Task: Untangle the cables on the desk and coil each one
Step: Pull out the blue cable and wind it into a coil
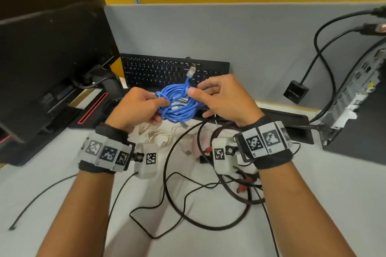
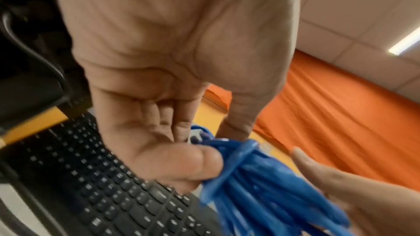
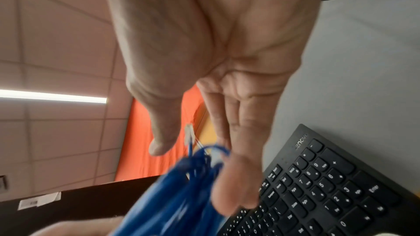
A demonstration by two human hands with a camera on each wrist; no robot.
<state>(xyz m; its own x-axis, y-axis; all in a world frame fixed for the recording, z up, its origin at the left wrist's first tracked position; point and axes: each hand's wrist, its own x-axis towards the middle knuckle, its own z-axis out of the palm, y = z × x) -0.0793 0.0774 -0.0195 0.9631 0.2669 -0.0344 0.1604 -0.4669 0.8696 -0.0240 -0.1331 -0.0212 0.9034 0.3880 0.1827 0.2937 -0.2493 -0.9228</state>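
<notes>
Up above the bench (image 1: 313, 204), the left hand (image 1: 135, 108) pinches one side of the blue cable coil (image 1: 177, 102) in a closed grip — the right hand (image 1: 225, 100) has thumb and fingers curled on the other side. Below lie tangled black cables (image 1: 188, 210) and a white cable (image 1: 160, 137) — behind, a black keyboard (image 1: 158, 71).

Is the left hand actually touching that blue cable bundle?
Touching. The left wrist view shows the left hand with thumb and fingers pinched round the blue cable bundle, with no gap.
</notes>
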